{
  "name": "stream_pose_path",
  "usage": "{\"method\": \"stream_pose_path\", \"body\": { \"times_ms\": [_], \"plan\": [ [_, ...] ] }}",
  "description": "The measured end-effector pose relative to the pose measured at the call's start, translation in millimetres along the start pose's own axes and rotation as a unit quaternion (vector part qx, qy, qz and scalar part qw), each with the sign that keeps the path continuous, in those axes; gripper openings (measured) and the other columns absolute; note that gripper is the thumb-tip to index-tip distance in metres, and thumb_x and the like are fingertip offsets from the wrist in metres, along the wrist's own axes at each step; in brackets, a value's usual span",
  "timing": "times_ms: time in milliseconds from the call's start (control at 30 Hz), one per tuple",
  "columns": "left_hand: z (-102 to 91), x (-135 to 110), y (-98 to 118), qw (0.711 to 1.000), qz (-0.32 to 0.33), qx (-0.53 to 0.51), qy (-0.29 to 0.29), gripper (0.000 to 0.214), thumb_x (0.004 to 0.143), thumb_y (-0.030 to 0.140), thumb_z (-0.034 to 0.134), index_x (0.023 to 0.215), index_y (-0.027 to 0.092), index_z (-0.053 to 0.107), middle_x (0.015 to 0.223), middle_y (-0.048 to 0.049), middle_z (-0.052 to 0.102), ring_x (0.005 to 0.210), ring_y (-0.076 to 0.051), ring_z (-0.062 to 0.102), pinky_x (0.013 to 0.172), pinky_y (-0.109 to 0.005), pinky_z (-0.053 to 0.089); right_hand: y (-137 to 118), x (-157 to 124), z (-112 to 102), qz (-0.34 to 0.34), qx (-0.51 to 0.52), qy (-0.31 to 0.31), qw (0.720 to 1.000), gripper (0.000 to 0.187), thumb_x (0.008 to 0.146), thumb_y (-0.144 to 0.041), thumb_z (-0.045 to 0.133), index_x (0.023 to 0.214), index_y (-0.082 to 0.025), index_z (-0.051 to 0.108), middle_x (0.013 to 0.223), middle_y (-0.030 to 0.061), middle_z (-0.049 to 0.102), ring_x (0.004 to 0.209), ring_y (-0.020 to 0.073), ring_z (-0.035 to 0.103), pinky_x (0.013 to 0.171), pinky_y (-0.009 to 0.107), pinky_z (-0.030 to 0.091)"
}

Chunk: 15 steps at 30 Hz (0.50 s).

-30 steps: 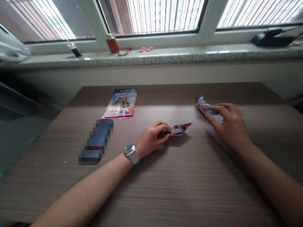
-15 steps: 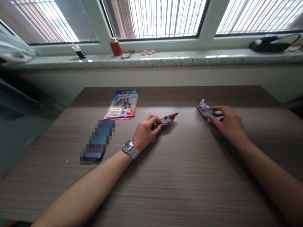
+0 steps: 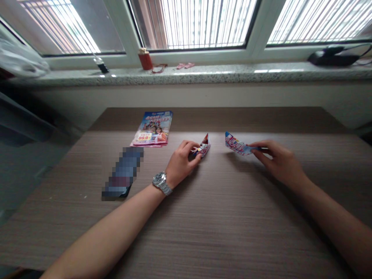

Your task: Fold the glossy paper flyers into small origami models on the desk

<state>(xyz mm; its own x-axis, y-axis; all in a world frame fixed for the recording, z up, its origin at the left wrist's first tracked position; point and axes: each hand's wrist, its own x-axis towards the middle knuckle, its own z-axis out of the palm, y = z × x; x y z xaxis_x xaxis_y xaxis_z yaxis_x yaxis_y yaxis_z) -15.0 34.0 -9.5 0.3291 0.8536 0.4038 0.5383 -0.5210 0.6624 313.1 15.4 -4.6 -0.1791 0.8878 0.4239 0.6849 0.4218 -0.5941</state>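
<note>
My left hand (image 3: 183, 159), with a metal watch at the wrist, pinches a small paper boat (image 3: 205, 147) folded from printed paper. One pointed end of it sticks up, and my fingers hide its near side. Across from it, my right hand (image 3: 276, 159) grips a second paper boat (image 3: 236, 145) by one end between thumb and fingers. Blue with red and white print, this one has its free pointed end turned toward the first boat. A gap separates the two boats.
A stack of printed flyers (image 3: 154, 128) lies at the table's back left. Nearer me is a phone (image 3: 123, 174), its screen pixelated. On the stone windowsill (image 3: 221, 73) stand a red lighter-like object (image 3: 145, 60), pink pieces (image 3: 185, 66) and a black device with a cable (image 3: 334, 57).
My right hand has brought its paper boat leftward, nearer the other one. The boat in my left hand has turned, so its tip now points more upward in the view.
</note>
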Motion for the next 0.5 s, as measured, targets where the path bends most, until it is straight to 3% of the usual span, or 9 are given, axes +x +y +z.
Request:
{"method": "stream_pose_path", "body": {
  "times_ms": [200, 367, 500],
  "plan": [
    [-3.3, -1.7, 9.9, 0.998, 0.053, 0.030, 0.020, 0.030, 0.093, 0.024, 0.064, 0.122, 0.020, 0.059, 0.121, -0.0098, 0.060, 0.118, -0.024, 0.057, 0.105, -0.042, 0.047, -18.0, -4.7, 2.3, -0.076, 0.028, -0.067, 0.994, 0.021, 0.095, -0.027, 0.059, 0.115, -0.027, 0.067, 0.109, 0.0063, 0.071, 0.098, 0.0247, 0.069, 0.085, 0.043, 0.058],
    [-1.6, -5.1, 14.9, 0.992, 0.124, 0.032, -0.010, 0.038, 0.093, 0.029, 0.065, 0.130, 0.024, 0.057, 0.126, -0.0100, 0.062, 0.117, -0.024, 0.058, 0.103, -0.042, 0.048, -35.1, -7.9, 5.0, -0.107, 0.054, -0.115, 0.986, 0.019, 0.096, -0.022, 0.057, 0.113, -0.026, 0.066, 0.107, 0.0057, 0.070, 0.097, 0.0217, 0.068, 0.085, 0.036, 0.056],
    [-2.1, -5.4, 17.7, 0.982, 0.166, 0.075, -0.037, 0.028, 0.093, 0.033, 0.067, 0.119, 0.022, 0.065, 0.114, -0.0082, 0.069, 0.110, -0.024, 0.062, 0.103, -0.045, 0.046, -41.3, -11.5, 7.0, -0.116, 0.066, -0.126, 0.983, 0.018, 0.096, -0.022, 0.058, 0.110, -0.027, 0.067, 0.106, 0.0049, 0.071, 0.096, 0.0208, 0.070, 0.084, 0.033, 0.057]
  ]
}}
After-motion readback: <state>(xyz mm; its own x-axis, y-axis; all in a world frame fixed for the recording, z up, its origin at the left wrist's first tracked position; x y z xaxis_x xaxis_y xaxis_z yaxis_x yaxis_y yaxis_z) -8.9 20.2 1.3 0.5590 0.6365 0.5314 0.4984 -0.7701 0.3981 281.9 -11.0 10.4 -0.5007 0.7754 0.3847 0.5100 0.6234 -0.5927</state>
